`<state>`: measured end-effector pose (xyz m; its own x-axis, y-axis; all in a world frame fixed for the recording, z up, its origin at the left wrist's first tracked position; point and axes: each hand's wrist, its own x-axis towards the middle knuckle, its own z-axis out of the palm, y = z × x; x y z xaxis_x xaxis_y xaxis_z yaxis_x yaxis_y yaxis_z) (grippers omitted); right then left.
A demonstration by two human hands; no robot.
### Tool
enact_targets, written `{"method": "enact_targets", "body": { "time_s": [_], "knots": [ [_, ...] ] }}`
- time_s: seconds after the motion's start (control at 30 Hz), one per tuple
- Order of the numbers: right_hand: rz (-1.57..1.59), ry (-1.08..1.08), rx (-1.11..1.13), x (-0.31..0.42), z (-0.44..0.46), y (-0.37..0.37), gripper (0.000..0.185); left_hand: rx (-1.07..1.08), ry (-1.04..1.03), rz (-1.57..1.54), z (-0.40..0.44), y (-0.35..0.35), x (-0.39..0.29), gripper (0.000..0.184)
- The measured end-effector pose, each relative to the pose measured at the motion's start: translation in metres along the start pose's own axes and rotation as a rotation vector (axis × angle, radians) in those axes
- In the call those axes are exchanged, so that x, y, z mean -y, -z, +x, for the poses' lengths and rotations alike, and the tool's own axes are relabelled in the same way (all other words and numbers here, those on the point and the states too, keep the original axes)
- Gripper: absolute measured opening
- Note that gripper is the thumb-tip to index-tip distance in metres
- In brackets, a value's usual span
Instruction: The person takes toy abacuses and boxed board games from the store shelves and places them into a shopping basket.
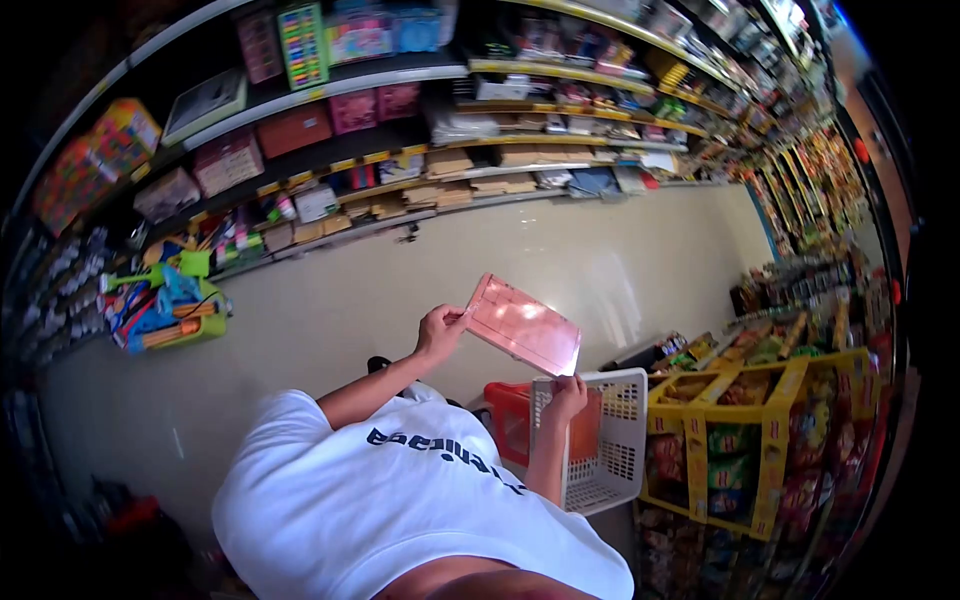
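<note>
A flat pink rectangular package (524, 325) with a shiny, reflective surface is held out in front of my body, tilted down to the right. My left hand (441, 333) pinches its left edge. At its lower right corner, my right hand (568, 394) grips the package, with that forearm passing over a white plastic basket (622, 440). Inside the basket lies an orange-brown flat item (584, 425). A red basket or container (508, 420) sits just left of the white one.
Shelves (400, 75) with boxes, envelopes and stationery curve across the top. A yellow rack (775, 430) of snack bags stands right of the basket. At the left is a bin (205, 325) of colourful toys. Pale floor (300, 290) lies between.
</note>
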<state>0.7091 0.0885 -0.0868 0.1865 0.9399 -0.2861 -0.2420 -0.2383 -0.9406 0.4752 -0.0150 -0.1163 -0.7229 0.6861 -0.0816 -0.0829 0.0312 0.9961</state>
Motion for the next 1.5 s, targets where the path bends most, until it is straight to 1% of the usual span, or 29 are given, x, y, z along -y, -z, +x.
{"method": "enact_targets", "body": {
  "time_s": [0.03, 0.07, 0.13, 0.17, 0.27, 0.3, 0.4, 0.47, 0.53, 0.6, 0.63, 0.77, 0.87, 0.9, 1.0, 1.13, 1.23, 1.27, 1.33, 1.37, 1.4, 1.43, 1.47, 1.5],
  "knots": [
    [-0.01, -0.035, 0.076, -0.005, -0.009, -0.016, 0.021, -0.044, 0.008, -0.034, 0.0, 0.021, -0.003, 0.022],
    [-0.021, -0.042, 0.099, -0.013, -0.018, -0.033, 0.021, -0.088, 0.015, -0.068, -0.001, 0.041, -0.006, 0.022],
    [-0.043, -0.01, 0.173, -0.03, -0.032, -0.064, 0.022, -0.171, 0.001, -0.061, 0.001, 0.078, 0.005, 0.021],
    [-0.087, 0.003, 0.224, -0.038, -0.039, -0.079, 0.027, -0.232, -0.016, -0.05, 0.001, 0.095, 0.01, 0.021],
    [-0.167, 0.027, 0.312, -0.041, -0.068, -0.128, 0.025, -0.357, -0.006, -0.107, -0.005, 0.141, 0.007, 0.019],
    [-0.209, 0.04, 0.375, -0.04, -0.076, -0.14, 0.025, -0.376, -0.004, -0.111, -0.006, 0.153, 0.008, 0.019],
    [-0.325, 0.097, 0.46, -0.039, -0.102, -0.187, 0.025, -0.467, -0.025, -0.047, -0.008, 0.182, 0.014, 0.019],
    [-0.363, 0.101, 0.534, -0.048, -0.102, -0.211, 0.025, -0.584, -0.055, -0.167, -0.008, 0.195, 0.013, 0.02],
    [-0.418, 0.122, 0.603, -0.052, -0.117, -0.24, 0.027, -0.62, -0.016, -0.196, -0.013, 0.212, 0.005, 0.021],
    [-0.435, 0.116, 0.668, -0.064, -0.123, -0.265, 0.027, -0.755, 0.041, -0.391, -0.015, 0.225, -0.003, 0.021],
    [-0.451, 0.093, 0.704, -0.071, -0.127, -0.278, 0.028, -0.78, 0.047, -0.432, -0.014, 0.235, 0.003, 0.022],
    [-0.482, 0.038, 0.793, -0.098, -0.146, -0.329, 0.028, -0.896, 0.099, -0.491, 0.002, 0.276, 0.012, 0.025],
    [-0.478, -0.016, 0.836, -0.119, -0.152, -0.366, 0.029, -0.95, 0.137, -0.453, 0.023, 0.309, -0.007, 0.024],
    [-0.494, -0.045, 0.859, -0.124, -0.151, -0.376, 0.029, -0.963, 0.129, -0.482, 0.031, 0.317, -0.009, 0.024],
    [-0.49, -0.112, 0.879, -0.138, -0.157, -0.416, 0.028, -0.96, 0.115, -0.442, 0.06, 0.353, 0.0, 0.024],
    [-0.479, -0.176, 0.863, -0.158, -0.15, -0.469, 0.023, -0.916, 0.196, -0.479, 0.102, 0.388, -0.013, 0.021],
    [-0.441, -0.186, 0.86, -0.162, -0.154, -0.513, 0.02, -0.907, 0.295, -0.56, 0.13, 0.413, -0.021, 0.021],
    [-0.465, -0.196, 0.86, -0.162, -0.155, -0.527, 0.019, -0.9, 0.321, -0.526, 0.138, 0.425, -0.018, 0.021],
    [-0.497, -0.19, 0.858, -0.172, -0.154, -0.554, 0.019, -0.868, 0.396, -0.567, 0.159, 0.444, -0.02, 0.02],
    [-0.495, -0.216, 0.829, -0.178, -0.153, -0.565, 0.019, -0.845, 0.408, -0.55, 0.17, 0.453, -0.023, 0.02],
    [-0.509, -0.197, 0.827, -0.184, -0.155, -0.575, 0.02, -0.832, 0.435, -0.524, 0.179, 0.464, -0.025, 0.02],
    [-0.521, -0.167, 0.829, -0.188, -0.155, -0.586, 0.021, -0.82, 0.427, -0.535, 0.192, 0.474, -0.025, 0.019],
    [-0.518, -0.182, 0.804, -0.19, -0.158, -0.595, 0.021, -0.808, 0.42, -0.547, 0.202, 0.484, -0.027, 0.019],
    [-0.541, -0.191, 0.802, -0.193, -0.16, -0.606, 0.022, -0.827, 0.438, -0.544, 0.216, 0.495, -0.026, 0.017]
  ]
}}
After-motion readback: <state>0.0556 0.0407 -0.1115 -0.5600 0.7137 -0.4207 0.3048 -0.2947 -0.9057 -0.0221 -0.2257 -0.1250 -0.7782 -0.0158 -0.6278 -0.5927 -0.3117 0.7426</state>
